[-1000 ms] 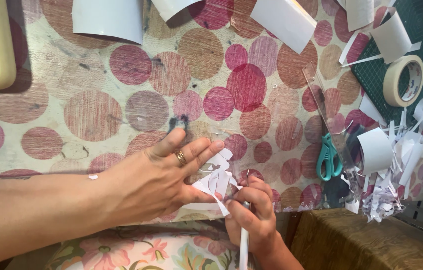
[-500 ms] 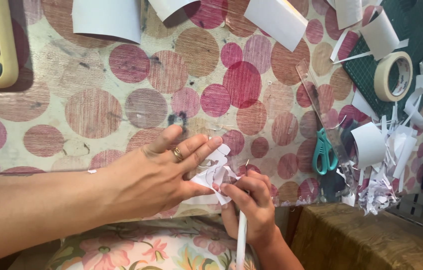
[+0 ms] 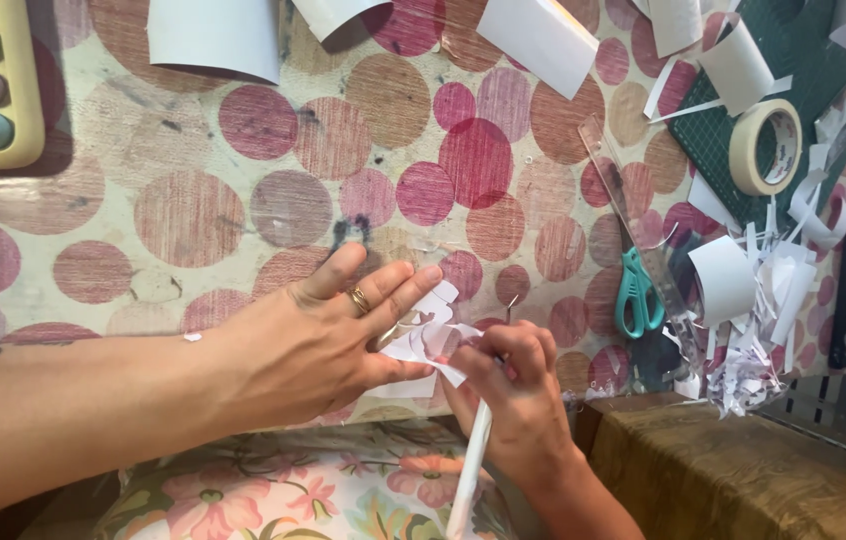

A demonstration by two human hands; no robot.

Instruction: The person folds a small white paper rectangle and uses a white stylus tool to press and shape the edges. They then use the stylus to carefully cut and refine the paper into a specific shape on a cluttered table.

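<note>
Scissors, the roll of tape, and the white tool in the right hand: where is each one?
scissors [image 3: 635,295], head view, on the teal handle loops.
roll of tape [image 3: 765,147], head view, on the cream outer ring.
white tool [image 3: 470,470], head view, on its shaft below the right hand [image 3: 515,395].

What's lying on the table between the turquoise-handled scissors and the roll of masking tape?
In the head view, a curled white paper piece and a clear plastic ruler lie between the scissors and the tape roll.
</note>
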